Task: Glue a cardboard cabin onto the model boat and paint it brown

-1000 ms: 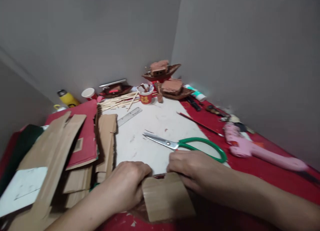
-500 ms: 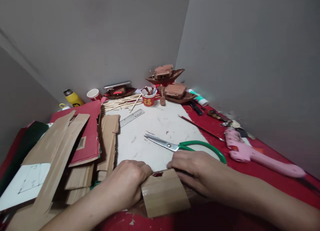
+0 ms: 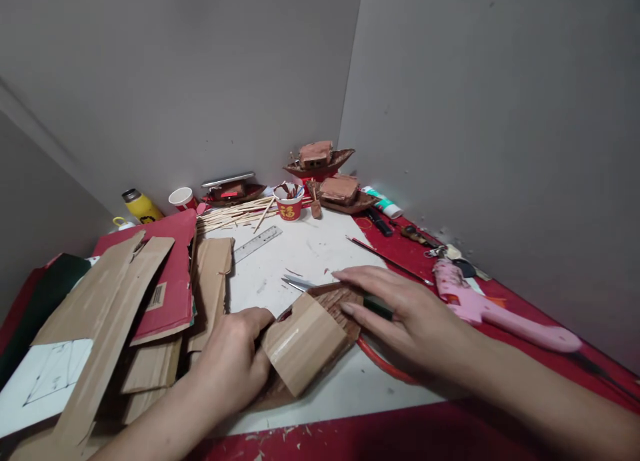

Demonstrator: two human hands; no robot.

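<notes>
A brown model boat [image 3: 345, 306] with a curved piece of tan cardboard [image 3: 303, 344] over its middle lies tilted low in the centre. My left hand [image 3: 237, 354] is closed around its left end, the fingertips partly hidden. On the right, my right hand [image 3: 395, 308] has its fingers spread, with the fingertips at the boat's right end. Under the boat and my right hand lie scissors [image 3: 299, 284]; the blade tips, a dark green handle part and a red-orange loop show.
Cardboard pieces [image 3: 107, 314] are stacked on the left. Behind are a ruler [image 3: 257, 244], sticks [image 3: 235, 212], a red cup [image 3: 289, 203] and finished boats [image 3: 340, 193]. A pencil [image 3: 390, 260] and pink glue gun [image 3: 505, 314] lie right.
The boat with its cardboard piece has turned and moved up over the white sheet and scissors. My right hand has spread its fingers. The view has shifted slightly.
</notes>
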